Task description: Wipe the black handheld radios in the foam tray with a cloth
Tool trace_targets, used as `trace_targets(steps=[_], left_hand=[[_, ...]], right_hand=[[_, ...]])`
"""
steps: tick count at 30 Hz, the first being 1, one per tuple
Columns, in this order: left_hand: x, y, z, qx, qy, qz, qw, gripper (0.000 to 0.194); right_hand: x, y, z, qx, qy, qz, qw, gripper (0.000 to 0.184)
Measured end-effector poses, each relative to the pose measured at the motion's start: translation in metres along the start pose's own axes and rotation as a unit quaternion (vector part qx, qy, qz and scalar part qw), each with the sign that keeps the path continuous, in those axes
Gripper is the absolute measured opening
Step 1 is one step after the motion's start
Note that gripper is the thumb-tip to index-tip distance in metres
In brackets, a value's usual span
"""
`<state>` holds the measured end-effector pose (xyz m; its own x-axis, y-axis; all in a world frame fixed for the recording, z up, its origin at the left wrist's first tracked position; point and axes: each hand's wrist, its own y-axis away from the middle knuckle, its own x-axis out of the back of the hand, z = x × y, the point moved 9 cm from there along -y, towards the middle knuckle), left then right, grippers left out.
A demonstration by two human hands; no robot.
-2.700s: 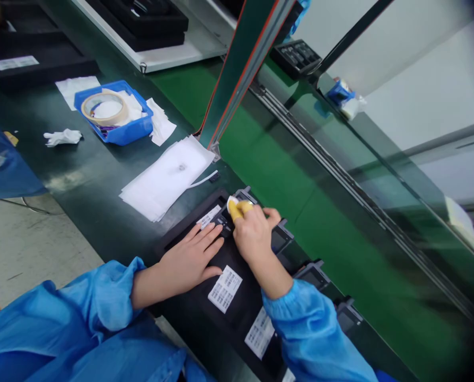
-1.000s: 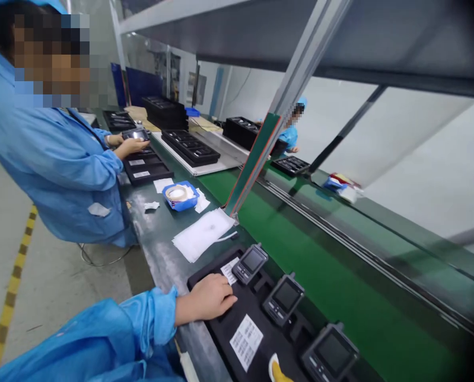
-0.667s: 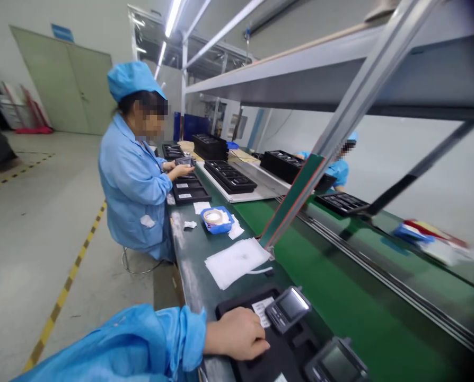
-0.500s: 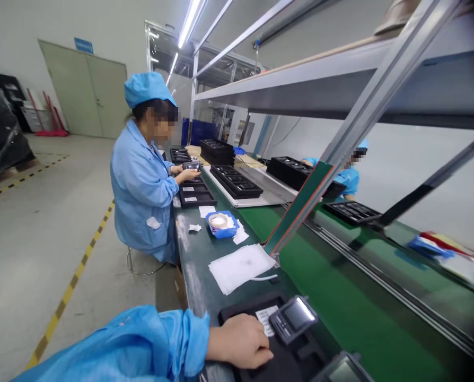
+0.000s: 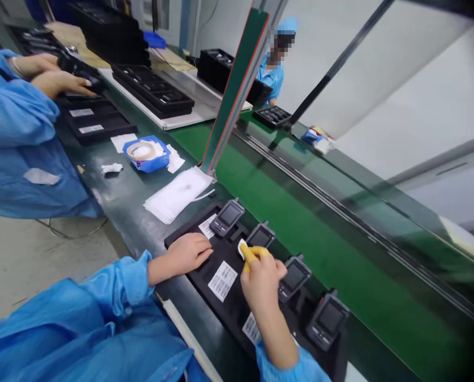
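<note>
My right hand [image 5: 261, 273], with yellow finger covers on its fingertips, is closed on a small white wipe [image 5: 242, 249]. It presses the wipe to the lower part of a dark handheld device [image 5: 262, 235], whose keys are mostly hidden. My left hand [image 5: 188, 253] rests on the near edge of the black foam tray [image 5: 229, 251], fingers loosely bent, thumb apart, nothing held. Just beyond it lies another handheld device [image 5: 228, 216] beside a printed label sheet [image 5: 207, 226]. Further devices [image 5: 295, 278] sit in a row along the tray's far side. A second label sheet [image 5: 222, 281] lies between my hands.
White sheets [image 5: 177, 195] lie past the tray, near a blue bin [image 5: 147, 162] holding a tape roll [image 5: 141, 150]. A metal post [image 5: 237, 87] rises beside the green conveyor [image 5: 300, 212]. At left, a co-worker's hands [image 5: 58, 79] hold a dark device over another tray [image 5: 102, 119].
The view swung up and left, then came back down. My right hand is back in view, wiping the second device instead of the first. My left hand has drawn back from the first device.
</note>
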<state>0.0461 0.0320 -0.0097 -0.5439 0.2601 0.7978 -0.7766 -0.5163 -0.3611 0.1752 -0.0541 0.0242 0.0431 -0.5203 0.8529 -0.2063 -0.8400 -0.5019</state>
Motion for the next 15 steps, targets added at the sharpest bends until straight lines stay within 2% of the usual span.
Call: trace_targets(steps=[4, 7, 10, 14, 15], left_hand=[[-0.002, 0.0, 0.0, 0.004, -0.004, -0.01, 1.0, 0.032], [0.002, 0.003, 0.003, 0.007, -0.025, -0.011, 1.0, 0.031], [0.004, 0.008, 0.011, 0.002, -0.066, -0.017, 0.998, 0.023], [-0.006, 0.011, 0.012, 0.007, -0.125, -0.026, 0.992, 0.019], [-0.01, 0.011, 0.009, 0.011, -0.135, -0.028, 0.99, 0.02]], right_hand=[[-0.03, -0.042, -0.014, 0.022, 0.031, -0.004, 0.999, 0.036], [-0.043, -0.054, -0.027, 0.054, 0.024, 0.006, 0.998, 0.033], [-0.045, -0.052, -0.034, 0.061, -0.042, 0.029, 0.997, 0.035], [-0.05, -0.035, -0.034, 0.026, -0.189, 0.002, 0.982, 0.027], [-0.053, -0.03, -0.029, -0.016, -0.228, -0.024, 0.973, 0.02]])
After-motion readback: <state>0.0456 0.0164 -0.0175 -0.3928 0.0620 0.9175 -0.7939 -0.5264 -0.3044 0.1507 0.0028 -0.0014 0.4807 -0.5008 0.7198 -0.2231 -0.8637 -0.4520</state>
